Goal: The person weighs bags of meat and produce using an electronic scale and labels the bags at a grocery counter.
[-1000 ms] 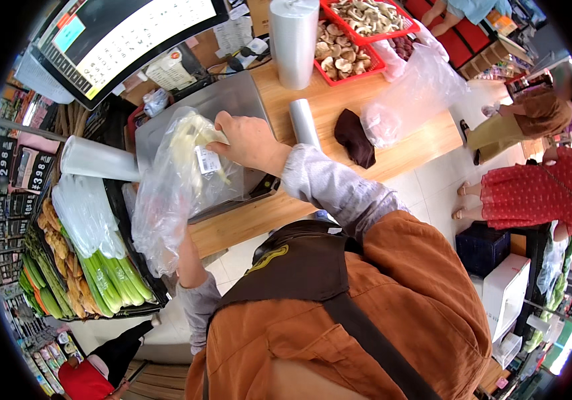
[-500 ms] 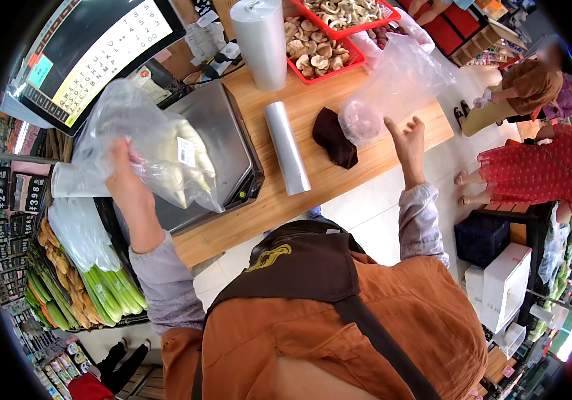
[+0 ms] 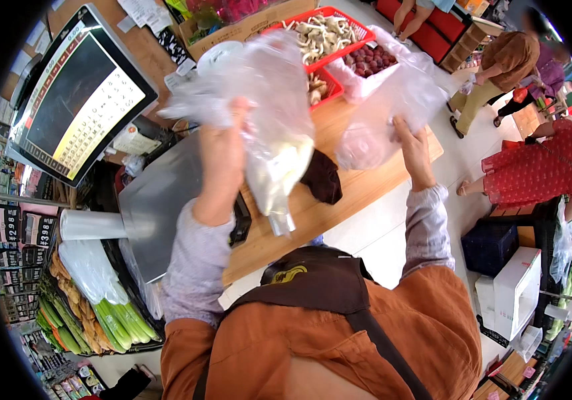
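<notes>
My left hand is closed on the gathered top of a clear plastic bag. Pale, long vegetables hang in the bag's lower part, blurred by motion, above the wooden counter. Out to the right, my right hand pinches the edge of a second clear plastic bag. Something round and pinkish shows in that bag's lower end; its kind is unclear. A crumpled dark brown cloth lies on the counter between the two bags. The metal scale stands left of my left hand, with no bag on its plate.
A touch screen rises behind the scale. At the counter's far side are a red basket of mushrooms and dark red round fruit. Celery lies at lower left. People stand at right, one in a red dress.
My left hand has lifted the bag of pale vegetables off the scale and carried it right. My right hand, open before, has taken hold of the second bag.
</notes>
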{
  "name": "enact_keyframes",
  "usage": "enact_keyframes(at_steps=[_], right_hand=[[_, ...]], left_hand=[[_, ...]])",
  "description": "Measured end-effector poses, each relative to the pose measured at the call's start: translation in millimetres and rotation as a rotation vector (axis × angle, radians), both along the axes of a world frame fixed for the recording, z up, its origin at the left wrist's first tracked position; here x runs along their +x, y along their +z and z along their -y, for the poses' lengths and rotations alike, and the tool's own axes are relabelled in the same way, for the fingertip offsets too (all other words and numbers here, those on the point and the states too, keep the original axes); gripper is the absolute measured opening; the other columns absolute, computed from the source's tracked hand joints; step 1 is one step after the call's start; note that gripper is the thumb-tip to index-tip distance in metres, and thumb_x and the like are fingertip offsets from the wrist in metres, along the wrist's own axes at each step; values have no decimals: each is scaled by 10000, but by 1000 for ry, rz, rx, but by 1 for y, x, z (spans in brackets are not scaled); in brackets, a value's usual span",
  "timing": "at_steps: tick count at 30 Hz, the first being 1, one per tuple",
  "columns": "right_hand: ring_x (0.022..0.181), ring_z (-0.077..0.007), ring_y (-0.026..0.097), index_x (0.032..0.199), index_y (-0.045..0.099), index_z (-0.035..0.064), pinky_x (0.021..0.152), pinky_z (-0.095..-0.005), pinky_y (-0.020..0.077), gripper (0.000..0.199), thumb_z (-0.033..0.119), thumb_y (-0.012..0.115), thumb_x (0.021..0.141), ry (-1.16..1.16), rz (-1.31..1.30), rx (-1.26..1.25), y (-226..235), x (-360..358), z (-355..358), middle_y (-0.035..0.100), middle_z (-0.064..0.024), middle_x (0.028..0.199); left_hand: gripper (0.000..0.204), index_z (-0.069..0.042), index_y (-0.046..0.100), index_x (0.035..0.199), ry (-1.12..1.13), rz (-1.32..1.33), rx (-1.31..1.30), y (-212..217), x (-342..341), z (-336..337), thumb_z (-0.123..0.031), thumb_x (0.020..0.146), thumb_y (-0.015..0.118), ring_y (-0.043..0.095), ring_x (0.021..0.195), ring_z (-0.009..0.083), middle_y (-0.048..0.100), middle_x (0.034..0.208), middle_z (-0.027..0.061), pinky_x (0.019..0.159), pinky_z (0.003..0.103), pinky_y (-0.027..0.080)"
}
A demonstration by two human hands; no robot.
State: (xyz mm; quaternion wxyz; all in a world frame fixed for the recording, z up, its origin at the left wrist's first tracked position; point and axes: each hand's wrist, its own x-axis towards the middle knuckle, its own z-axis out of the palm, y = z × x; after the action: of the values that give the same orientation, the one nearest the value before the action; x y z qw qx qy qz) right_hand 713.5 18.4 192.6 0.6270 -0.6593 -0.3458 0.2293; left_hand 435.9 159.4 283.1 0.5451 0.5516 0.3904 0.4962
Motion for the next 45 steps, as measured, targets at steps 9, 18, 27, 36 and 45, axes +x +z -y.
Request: enact_keyframes(at_steps=[9, 18, 27, 36, 45], right_hand=[[653, -57, 451, 871, 592, 43, 546, -231, 357, 170, 211, 608, 894, -20, -76, 58, 39, 15, 46, 529, 36, 760], [869, -126, 577, 983, 631, -13, 786, -288, 461, 172, 125, 584, 891, 525, 3, 120, 64, -37, 27, 648, -49, 910], [851, -150, 590, 970, 609, -31, 774, -308, 459, 217, 170, 584, 894, 1128, 136, 419, 96, -178, -104, 656, -97, 898], [718, -242, 616, 844, 632, 0, 675, -355, 475, 244, 237, 582, 873, 1208, 308, 573, 102, -336, -167, 640, -163, 786], [943, -372, 583, 1168, 540, 41, 820, -413, 462, 465, 327, 644, 817, 1083, 614, 359, 82, -392, -166, 623, -182, 1013]], left_hand=[[208, 15, 611, 976, -421, -146, 270, -92, 136, -29, -138, 885, 504, 556, 780, 154, 622, 864, 73, 634, 331, 430], [354, -19, 471, 1262, -474, -244, 224, -121, 97, -43, -160, 937, 491, 549, 995, 190, 550, 1177, 73, 873, 330, 448], [413, -55, 434, 1296, 139, 246, -167, -37, -124, -20, -250, 939, 503, 512, 1113, 233, 499, 1244, 113, 922, 370, 434], [373, -64, 457, 1268, 637, 140, -78, -35, -301, 80, -252, 946, 469, 523, 917, 166, 558, 1032, 69, 829, 312, 405], [254, -75, 518, 1144, 649, 287, -160, -57, -328, 122, -183, 917, 551, 577, 768, 131, 603, 899, 48, 717, 266, 465]])
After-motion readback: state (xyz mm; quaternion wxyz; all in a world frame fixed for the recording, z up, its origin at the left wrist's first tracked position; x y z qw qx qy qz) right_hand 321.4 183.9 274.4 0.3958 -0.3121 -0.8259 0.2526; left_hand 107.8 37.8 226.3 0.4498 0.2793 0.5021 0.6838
